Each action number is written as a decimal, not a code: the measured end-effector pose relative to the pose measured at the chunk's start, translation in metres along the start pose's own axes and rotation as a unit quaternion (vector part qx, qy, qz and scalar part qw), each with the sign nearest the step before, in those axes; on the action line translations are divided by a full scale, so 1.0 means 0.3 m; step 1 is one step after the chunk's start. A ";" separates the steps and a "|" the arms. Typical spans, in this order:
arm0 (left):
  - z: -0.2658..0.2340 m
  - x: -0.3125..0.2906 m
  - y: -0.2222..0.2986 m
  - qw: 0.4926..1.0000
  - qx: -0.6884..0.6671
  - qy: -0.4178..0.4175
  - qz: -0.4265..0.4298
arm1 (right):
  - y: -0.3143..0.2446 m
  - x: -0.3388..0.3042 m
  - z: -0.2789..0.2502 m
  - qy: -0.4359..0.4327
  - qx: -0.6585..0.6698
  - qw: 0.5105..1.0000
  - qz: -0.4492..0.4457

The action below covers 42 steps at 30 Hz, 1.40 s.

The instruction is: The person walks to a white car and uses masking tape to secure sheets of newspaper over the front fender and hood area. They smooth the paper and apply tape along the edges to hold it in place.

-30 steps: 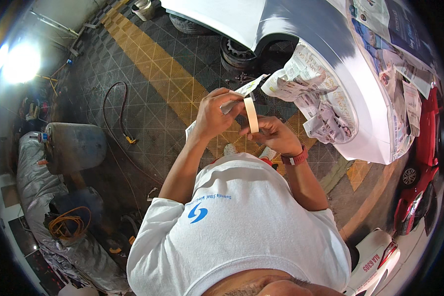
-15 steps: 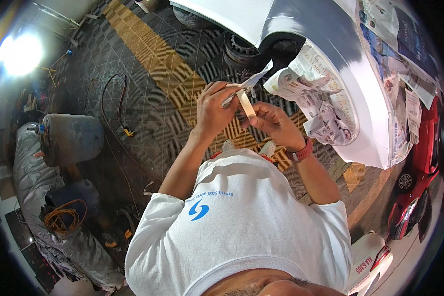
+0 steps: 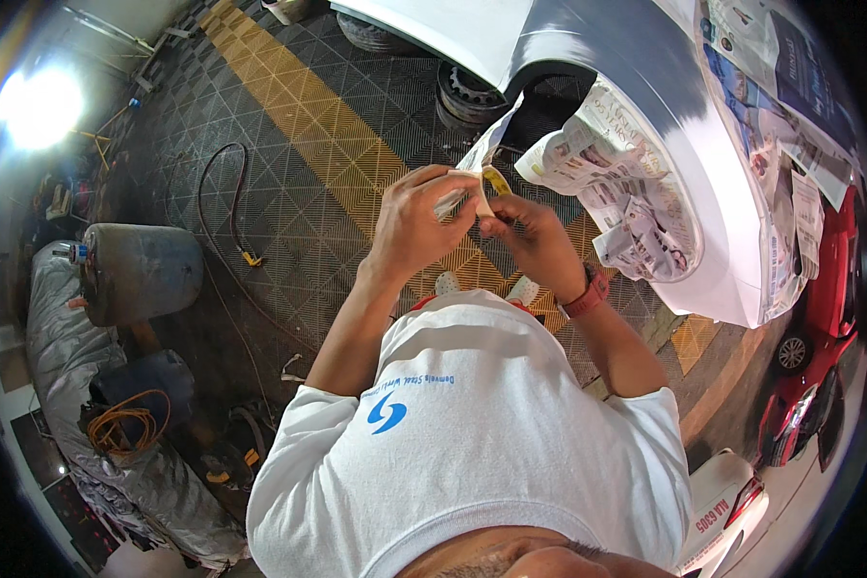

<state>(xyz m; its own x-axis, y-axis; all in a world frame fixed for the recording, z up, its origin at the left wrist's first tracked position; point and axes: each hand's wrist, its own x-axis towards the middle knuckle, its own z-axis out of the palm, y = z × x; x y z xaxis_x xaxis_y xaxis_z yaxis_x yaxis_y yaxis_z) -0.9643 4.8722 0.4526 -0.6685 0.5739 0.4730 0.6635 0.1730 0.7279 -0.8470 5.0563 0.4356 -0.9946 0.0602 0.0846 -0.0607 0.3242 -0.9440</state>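
Our left grip (image 3: 409, 220) pinches paper (image 3: 485, 146), likely flimsy; our right grip (image 3: 539, 243) pinches the tape roll (image 3: 486, 197), probably light, best held by its rim

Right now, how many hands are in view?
2: the left hand, holding paper, and the right hand, at the tape. I see no others.

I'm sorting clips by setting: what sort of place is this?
Probably a car body or paint shop: a white car body is partly covered with newspaper, and a wheel lies nearby.
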 end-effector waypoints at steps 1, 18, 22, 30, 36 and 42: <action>-0.002 -0.006 0.004 1.000 -0.003 -0.006 -0.008 | 0.002 -0.011 0.007 0.007 -0.009 1.000 -0.003; -0.056 -0.087 -0.033 0.993 0.003 -0.116 -0.037 | -0.031 -0.080 0.064 0.000 -0.077 0.997 -0.020; -0.056 -0.102 -0.039 0.991 0.001 -0.121 -0.050 | -0.032 -0.076 0.063 -0.014 -0.091 0.995 -0.033; -0.065 -0.111 -0.045 0.991 0.005 -0.126 -0.052 | -0.021 -0.073 0.080 -0.019 -0.074 0.997 -0.025; -0.057 -0.093 -0.050 0.995 -0.016 -0.094 -0.021 | -0.022 -0.062 0.054 -0.027 -0.087 0.996 -0.020; -0.047 -0.080 -0.057 0.994 -0.019 -0.105 -0.038 | -0.004 -0.066 0.053 -0.010 -0.062 0.998 -0.015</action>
<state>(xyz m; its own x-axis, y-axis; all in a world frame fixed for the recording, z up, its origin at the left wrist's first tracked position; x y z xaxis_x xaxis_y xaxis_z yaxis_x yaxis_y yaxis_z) -0.9645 4.8442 0.4359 -0.6278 0.7161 0.3050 0.5986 0.1937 0.7772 -0.8287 5.0397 0.4299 -0.9941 0.0303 0.1045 -0.0806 0.4403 -0.8942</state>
